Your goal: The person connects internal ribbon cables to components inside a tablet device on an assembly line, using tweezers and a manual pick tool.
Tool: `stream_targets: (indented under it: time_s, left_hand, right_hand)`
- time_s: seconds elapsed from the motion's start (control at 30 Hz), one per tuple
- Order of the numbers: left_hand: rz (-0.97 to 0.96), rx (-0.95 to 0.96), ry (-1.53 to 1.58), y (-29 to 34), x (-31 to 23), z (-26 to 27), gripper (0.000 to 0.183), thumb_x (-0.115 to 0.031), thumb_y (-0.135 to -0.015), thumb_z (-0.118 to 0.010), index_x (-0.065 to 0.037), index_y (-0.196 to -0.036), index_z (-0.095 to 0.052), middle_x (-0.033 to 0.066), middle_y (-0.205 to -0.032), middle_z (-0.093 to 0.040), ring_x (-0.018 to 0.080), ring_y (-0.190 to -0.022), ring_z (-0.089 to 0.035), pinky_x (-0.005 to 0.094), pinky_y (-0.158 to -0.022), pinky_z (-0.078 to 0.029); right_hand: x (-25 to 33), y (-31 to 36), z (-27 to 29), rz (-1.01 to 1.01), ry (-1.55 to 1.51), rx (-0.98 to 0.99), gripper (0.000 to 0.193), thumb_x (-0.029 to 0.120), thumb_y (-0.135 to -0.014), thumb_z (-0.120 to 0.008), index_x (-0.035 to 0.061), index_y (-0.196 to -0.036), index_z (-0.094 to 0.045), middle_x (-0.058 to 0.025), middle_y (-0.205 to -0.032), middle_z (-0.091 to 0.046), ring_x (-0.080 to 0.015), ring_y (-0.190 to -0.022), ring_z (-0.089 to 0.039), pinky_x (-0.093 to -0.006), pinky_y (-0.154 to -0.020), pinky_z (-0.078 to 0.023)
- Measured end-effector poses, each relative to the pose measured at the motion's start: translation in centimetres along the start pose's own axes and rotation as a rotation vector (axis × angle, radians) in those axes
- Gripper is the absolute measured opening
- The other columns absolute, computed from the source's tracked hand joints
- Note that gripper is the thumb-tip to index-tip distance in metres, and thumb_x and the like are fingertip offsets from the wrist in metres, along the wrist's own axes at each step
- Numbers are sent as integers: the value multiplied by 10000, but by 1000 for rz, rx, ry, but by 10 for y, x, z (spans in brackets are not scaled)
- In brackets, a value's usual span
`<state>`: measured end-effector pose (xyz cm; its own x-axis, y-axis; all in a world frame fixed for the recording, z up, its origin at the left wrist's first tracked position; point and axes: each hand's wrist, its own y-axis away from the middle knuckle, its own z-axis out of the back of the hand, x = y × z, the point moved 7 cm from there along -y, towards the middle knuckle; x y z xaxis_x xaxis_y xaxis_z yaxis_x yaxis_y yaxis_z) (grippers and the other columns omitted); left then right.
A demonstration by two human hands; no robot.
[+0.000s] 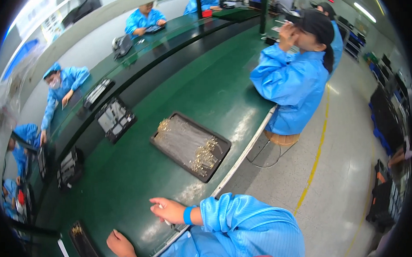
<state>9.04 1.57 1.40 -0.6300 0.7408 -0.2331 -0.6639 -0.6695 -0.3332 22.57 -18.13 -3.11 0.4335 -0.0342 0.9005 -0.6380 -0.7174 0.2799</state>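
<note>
Beside the table's near edge, my right hand (169, 211), with a blue band at the wrist, is closed around a slim white stick-like piece (162, 214), mostly hidden by the fingers. My left hand (120, 245) rests low over the green table (126, 187) with its fingers curled under. Whatever it may hold is out of sight. Left of it lies a long narrow dark tray (89, 253) with small gold-tipped pieces at its far end. Beyond my right hand sits a larger dark tray (207, 177) filled with thin greyish strands (181, 136) with gold-coloured ends.
A white strip (66, 255) lies left of the narrow tray. Black trays of parts (116, 119) stand along the dark lane at the far side. At the right a co-worker in blue (291, 88) sits on a stool (282, 139). Other people in blue work across the table.
</note>
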Motion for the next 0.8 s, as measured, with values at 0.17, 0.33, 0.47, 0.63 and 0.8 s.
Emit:
stream_targets:
  time_s: [0.17,0.33,0.47,0.63,0.8]
  left_hand:
    - [-29,-4,55,-9,-7,-6,194,-147,-782,-446,17,-767,-550,171,-781,-538,332,-780,-470,397,-723,-372]
    - [-12,22,64,-12,-1,-3,176,-146,-769,-464,12,-758,-542,166,-795,-538,332,-784,-467,397,-777,-360]
    - [-23,-11,35,-9,9,-5,168,-164,-740,-509,0,-762,-539,152,-767,-534,328,-779,-467,403,-748,-363]
    - [-69,-46,136,-16,11,7,169,-157,-723,-531,-1,-787,-544,143,-746,-531,314,-761,-469,396,-707,-367]
    - [68,48,221,-42,23,-6,184,-171,-729,-523,-3,-801,-549,123,-723,-543,296,-677,-496,366,-673,-389]
  right_hand:
    - [-8,-8,8,-68,-137,-70,504,233,-798,-483,13,-1206,-286,-42,-719,-503,-98,-565,-470,-235,-508,-412]
    - [-11,-8,6,-171,-145,-167,523,212,-788,-514,2,-1197,-264,-82,-887,-514,-129,-616,-507,-238,-514,-436]
    - [-17,-19,0,-358,-62,-168,507,217,-793,-492,6,-1197,-269,-88,-959,-497,-147,-643,-508,-244,-501,-433]
    - [7,-56,-21,-401,38,-67,479,225,-796,-478,27,-1189,-290,-103,-967,-497,-151,-606,-503,-241,-451,-412]
    - [48,-122,-32,-282,-51,-109,488,241,-793,-470,51,-1203,-287,-111,-998,-479,-151,-587,-486,-248,-420,-397]
